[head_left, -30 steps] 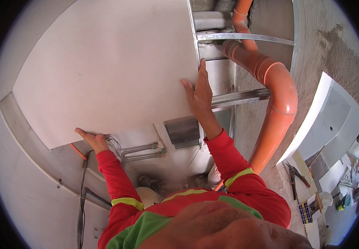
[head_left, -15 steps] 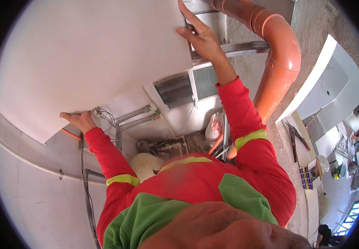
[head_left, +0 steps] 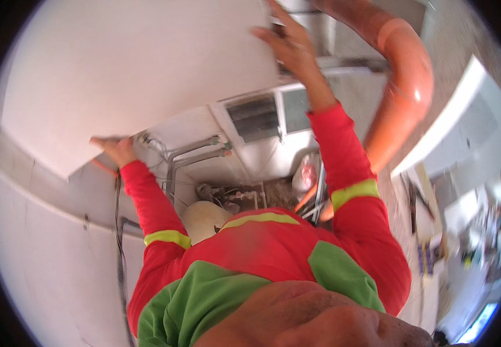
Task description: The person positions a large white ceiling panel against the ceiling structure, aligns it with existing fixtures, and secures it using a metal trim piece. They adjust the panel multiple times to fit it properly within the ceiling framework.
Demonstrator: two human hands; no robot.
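A large flat white board (head_left: pixel 135 75) fills the upper left, raised above me. My left hand (head_left: pixel 115 150) holds its lower edge, the thumb side showing and the other fingers partly hidden by the board. My right hand (head_left: pixel 294 52), a little blurred, is at the board's right edge. Its thumb points over the white face and its index finger stretches up along the edge; the remaining fingers are hard to make out. Both arms are lifted, in red sleeves with yellow bands.
A thick orange pipe (head_left: pixel 409 75) bends down just right of my right arm. Beneath the board are a small window (head_left: pixel 252 121), grey pipes (head_left: pixel 184 155) and loose wires. A pale rounded container (head_left: pixel 204 220) stands below. Another white panel (head_left: pixel 464 115) and long-handled cutters (head_left: pixel 419 202) are at right.
The view has shifted slightly, so the board, pipe and window sit a little farther right. Both hands stay at the board's edges; the picture is more blurred.
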